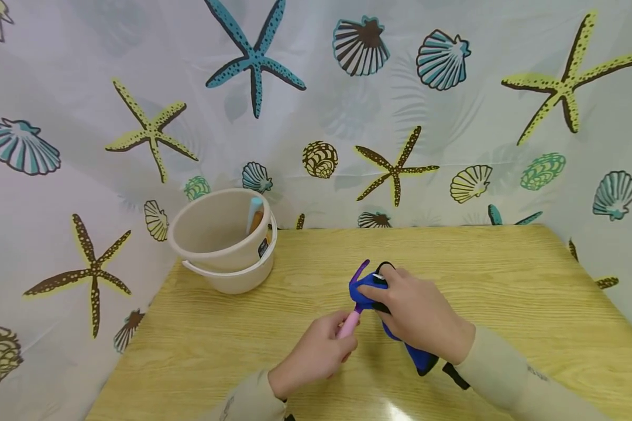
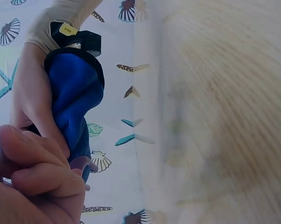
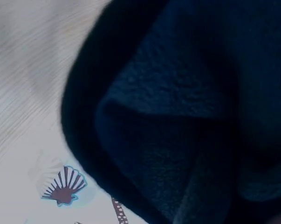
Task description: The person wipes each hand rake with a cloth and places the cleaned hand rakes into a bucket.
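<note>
My left hand (image 1: 316, 348) grips the pink handle (image 1: 350, 324) of a slim tool whose purple end (image 1: 359, 271) points away from me. The exact kind of tool cannot be told. A blue cloth with black edging (image 1: 420, 356) is wrapped round the tool's purple middle. My right hand (image 1: 420, 307) pinches the cloth there, and its loose part hangs down under that hand. In the left wrist view, a curved purple piece (image 2: 84, 163) shows beside the cloth (image 2: 75, 88). Dark folds of the cloth (image 3: 168, 154) fill most of the right wrist view, hiding the right fingers.
At the back left of the wooden table (image 1: 232, 351) stands a beige bucket (image 1: 242, 278) with a white handle. A light blue handle (image 1: 254, 210) and a brown one (image 1: 256, 222) lean inside it. A curtain printed with starfish and shells (image 1: 295, 117) surrounds the table.
</note>
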A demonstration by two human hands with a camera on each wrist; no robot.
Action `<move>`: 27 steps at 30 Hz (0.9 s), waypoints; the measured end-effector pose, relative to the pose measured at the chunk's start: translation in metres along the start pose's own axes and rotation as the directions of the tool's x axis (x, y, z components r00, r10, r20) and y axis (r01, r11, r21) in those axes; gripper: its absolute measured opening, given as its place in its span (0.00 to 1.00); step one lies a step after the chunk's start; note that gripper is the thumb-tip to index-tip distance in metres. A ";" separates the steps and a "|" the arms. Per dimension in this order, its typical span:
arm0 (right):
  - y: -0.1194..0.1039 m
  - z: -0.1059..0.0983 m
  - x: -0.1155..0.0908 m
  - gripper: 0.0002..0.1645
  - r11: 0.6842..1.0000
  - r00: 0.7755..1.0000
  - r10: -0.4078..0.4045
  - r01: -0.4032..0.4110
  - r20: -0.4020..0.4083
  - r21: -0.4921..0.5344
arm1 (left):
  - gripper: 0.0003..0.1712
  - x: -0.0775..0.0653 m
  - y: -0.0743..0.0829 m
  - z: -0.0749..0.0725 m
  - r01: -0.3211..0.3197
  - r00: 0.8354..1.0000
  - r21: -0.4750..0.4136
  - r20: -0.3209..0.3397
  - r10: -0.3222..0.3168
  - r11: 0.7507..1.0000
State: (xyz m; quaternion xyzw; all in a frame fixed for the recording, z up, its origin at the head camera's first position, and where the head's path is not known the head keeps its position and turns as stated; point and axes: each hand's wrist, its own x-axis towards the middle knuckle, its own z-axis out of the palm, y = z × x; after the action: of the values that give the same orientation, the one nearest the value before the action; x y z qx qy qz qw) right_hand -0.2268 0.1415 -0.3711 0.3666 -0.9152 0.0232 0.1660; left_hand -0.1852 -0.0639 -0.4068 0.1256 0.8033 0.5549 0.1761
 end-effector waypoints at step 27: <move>-0.015 -0.006 -0.004 0.27 1.000 1.000 0.002 -0.002 -0.020 -0.028 | 0.17 -0.014 -0.001 0.005 -0.066 0.994 -0.035 -0.092 0.062 0.997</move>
State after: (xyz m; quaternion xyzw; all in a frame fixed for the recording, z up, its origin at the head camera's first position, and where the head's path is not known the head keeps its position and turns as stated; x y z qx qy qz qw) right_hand -0.2118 0.1342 -0.3685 0.3632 -0.9140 0.0144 0.1800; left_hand -0.1705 -0.0658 -0.4072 0.1224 0.7955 0.5804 0.1238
